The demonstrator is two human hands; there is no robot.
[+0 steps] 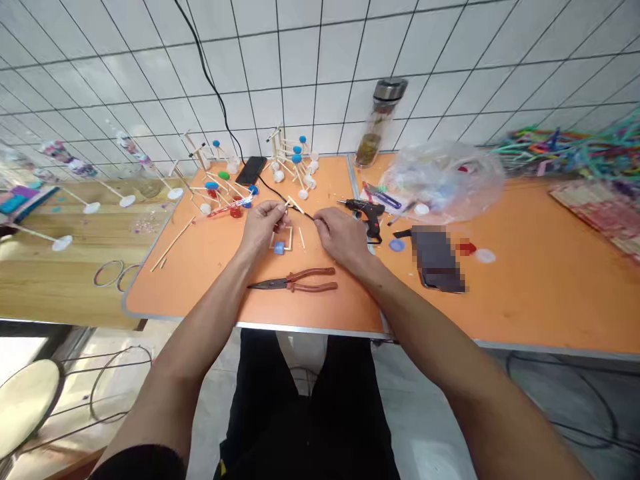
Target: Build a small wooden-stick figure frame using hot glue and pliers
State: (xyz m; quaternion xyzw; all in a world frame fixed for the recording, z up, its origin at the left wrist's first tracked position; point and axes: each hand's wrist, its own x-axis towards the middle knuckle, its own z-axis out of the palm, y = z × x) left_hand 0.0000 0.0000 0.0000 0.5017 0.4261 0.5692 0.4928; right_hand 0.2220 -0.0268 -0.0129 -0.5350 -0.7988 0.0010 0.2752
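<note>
My left hand [264, 225] pinches a small joined piece of thin wooden sticks [295, 205] between thumb and forefinger. My right hand [343, 235] rests on the orange table with its fingers curled together, and whatever they hold is hidden. A black cable [277, 195] runs toward its fingertips. Just below my left fingers lies a small square stick frame [291, 239] with a blue piece [279, 248] at its near side. One loose short stick [301, 238] lies between the hands. Red-handled long-nose pliers [293, 281] lie nearer to me.
A black glue gun [369, 212] lies right of my right hand. Behind are stick models with coloured caps [297, 159], a phone [251, 171] and a tea bottle [380, 123]. A plastic bag [445, 177] and a dark device [437, 257] are at right; long sticks [173, 245] at left.
</note>
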